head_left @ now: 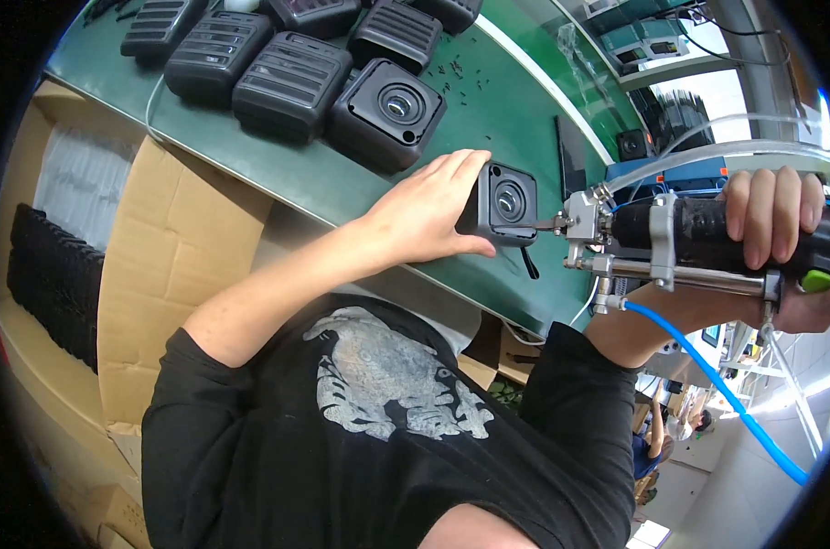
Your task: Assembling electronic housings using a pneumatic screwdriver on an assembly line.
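Observation:
My left hand grips a small black square speaker housing with a round opening, pressing it against the green bench top. My right hand is wrapped around the black grip of a pneumatic screwdriver with metal fittings. Its tip touches the housing's right side. A blue air hose and a clear tube run off the tool. Small black screws lie scattered on the bench behind the housing.
Several larger black grilled speaker housings stand in a row at the back left, one showing its round opening. Open cardboard boxes with black parts sit at the left, below the bench. More equipment stands far right.

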A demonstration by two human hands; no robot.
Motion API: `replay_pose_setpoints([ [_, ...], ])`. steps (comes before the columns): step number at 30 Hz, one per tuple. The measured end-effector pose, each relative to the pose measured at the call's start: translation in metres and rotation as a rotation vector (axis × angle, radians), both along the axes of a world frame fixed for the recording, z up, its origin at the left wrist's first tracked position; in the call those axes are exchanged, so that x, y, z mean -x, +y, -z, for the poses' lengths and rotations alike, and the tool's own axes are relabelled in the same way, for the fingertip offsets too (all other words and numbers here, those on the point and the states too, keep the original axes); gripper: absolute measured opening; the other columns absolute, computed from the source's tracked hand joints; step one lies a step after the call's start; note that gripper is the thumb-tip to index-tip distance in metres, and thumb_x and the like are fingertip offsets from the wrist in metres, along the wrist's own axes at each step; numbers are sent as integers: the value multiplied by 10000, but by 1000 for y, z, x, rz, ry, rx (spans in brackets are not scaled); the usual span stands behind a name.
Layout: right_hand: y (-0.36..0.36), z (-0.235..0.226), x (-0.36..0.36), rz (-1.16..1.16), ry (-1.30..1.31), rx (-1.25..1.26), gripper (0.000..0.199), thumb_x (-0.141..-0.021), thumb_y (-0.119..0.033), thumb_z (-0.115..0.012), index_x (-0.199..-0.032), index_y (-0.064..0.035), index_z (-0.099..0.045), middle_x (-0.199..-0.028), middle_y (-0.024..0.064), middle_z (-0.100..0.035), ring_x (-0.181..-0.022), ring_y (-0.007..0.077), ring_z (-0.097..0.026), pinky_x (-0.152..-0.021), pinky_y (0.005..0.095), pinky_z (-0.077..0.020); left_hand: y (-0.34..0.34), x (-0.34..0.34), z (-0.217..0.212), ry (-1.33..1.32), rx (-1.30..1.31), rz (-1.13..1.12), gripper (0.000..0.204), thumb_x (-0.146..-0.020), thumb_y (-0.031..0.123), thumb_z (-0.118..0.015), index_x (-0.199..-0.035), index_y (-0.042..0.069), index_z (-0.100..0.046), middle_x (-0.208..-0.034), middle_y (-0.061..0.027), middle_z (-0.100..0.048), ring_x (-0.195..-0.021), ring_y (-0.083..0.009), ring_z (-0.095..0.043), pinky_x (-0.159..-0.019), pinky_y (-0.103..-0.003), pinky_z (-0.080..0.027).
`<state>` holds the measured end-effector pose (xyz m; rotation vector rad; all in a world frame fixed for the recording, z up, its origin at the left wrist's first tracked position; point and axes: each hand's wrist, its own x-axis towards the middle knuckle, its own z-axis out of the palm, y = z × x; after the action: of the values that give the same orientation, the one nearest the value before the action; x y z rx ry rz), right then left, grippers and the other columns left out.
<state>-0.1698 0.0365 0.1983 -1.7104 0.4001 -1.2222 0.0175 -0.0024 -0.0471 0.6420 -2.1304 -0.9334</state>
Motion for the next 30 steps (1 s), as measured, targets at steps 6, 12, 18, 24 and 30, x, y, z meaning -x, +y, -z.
replay_pose_setpoints([
  [6, 0, 20, -2, 41, -13, -51, 543, -901, -542, -617, -1038, -30, -497, -788, 37, -516, -641, 151, -532, -665, 332, -408, 0, 4, -8, 28, 5, 10, 1014, -700, 374, -870, -1416, -88, -322, -1403, -298, -431, -1329, -425, -426, -1124, -440, -364],
  [12, -9, 37, -14, 108, -146, -31, 567, -939, -577, -560, -1056, -25, -509, -757, 64, -533, -611, 174, -531, -600, 341, -426, -7, -3, 0, -80, 130, -15, 1003, -698, 400, -857, -1362, -135, -329, -1297, -305, -477, -1216, -434, -503, -1060, -437, -421],
  [18, -15, -50, 31, 73, -69, 70, 494, -959, -505, -566, -1032, -17, -558, -760, 29, -550, -595, 119, -543, -598, 285, -438, -16, 22, -45, -353, 644, 26, 1074, -635, 466, -846, -1400, -121, -371, -1215, -215, -537, -1105, -346, -547, -1048, -419, -406],
  [24, -52, -14, 53, 883, 40, 148, 412, -909, -375, -688, -1029, 7, -594, -678, 25, -550, -550, 97, -545, -491, 231, -428, -29, 60, -79, -811, 457, 264, 1150, -562, 332, -875, -1457, -106, -299, -1182, -239, -561, -1091, -374, -565, -976, -426, -486],
  [30, -79, 24, 77, 1015, -110, 138, 325, -868, -320, -745, -896, -10, -650, -774, 53, -652, -650, 115, -639, -618, 228, -499, -112, 84, -113, -660, 699, 138, 1114, -542, 314, -861, -1428, -90, -321, -1250, -274, -501, -1188, -423, -487, -1042, -478, -421],
])
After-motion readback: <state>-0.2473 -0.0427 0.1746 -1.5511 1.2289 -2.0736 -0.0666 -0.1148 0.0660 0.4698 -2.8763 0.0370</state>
